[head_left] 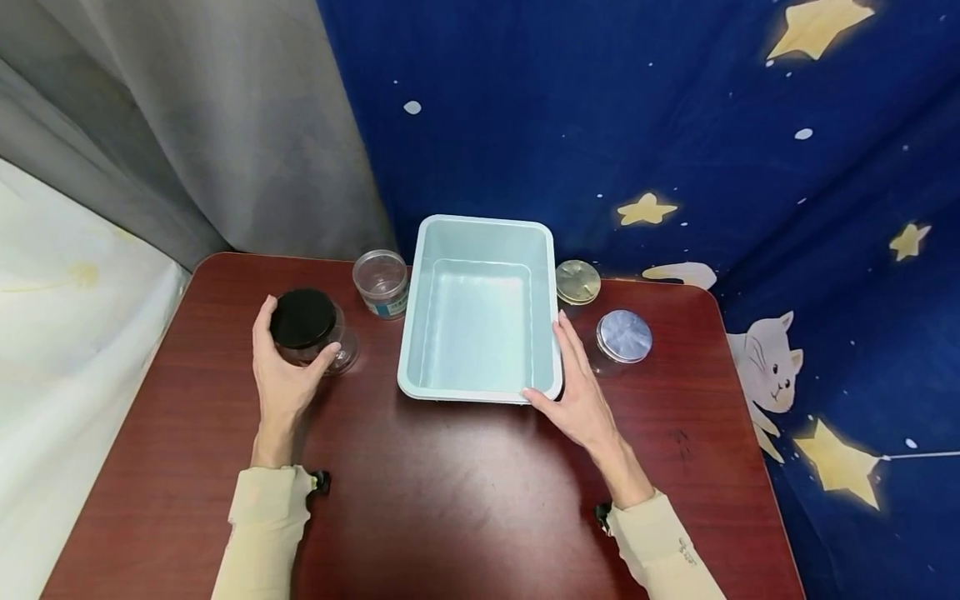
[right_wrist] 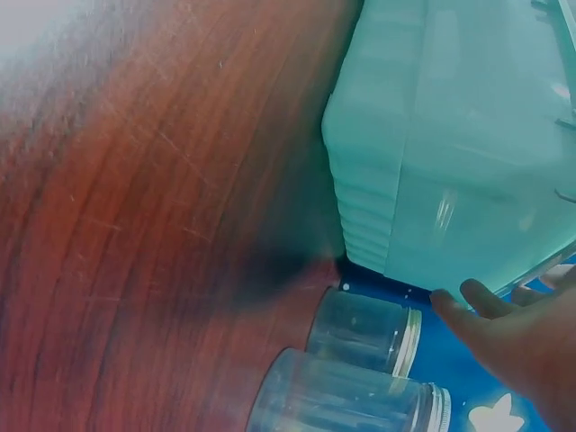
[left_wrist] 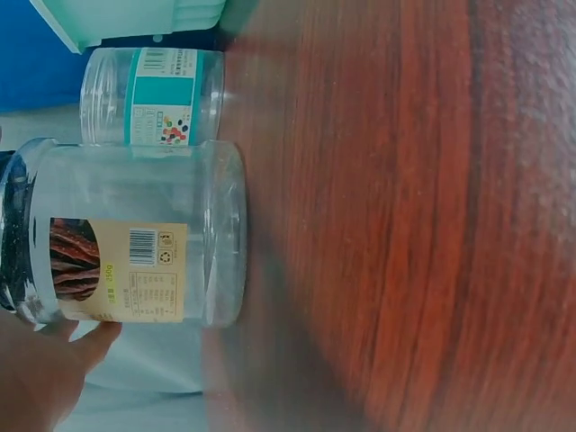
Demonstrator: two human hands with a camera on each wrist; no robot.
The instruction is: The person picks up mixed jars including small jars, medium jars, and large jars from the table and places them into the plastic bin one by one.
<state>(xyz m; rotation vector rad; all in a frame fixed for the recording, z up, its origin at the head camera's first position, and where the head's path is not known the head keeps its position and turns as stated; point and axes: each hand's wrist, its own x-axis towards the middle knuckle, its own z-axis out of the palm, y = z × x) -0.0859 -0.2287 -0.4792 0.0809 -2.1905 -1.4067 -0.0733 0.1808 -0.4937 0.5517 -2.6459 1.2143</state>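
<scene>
Plainly upright, black-lidded jar, long axis vertical.

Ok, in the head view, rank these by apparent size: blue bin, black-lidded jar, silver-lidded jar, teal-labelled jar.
1. Blue bin
2. Black-lidded jar
3. Silver-lidded jar and teal-labelled jar: too alike to rank.

Cream sleeves end behind both hands, small black devices inward. The right sleeve bears dark marks.
</scene>
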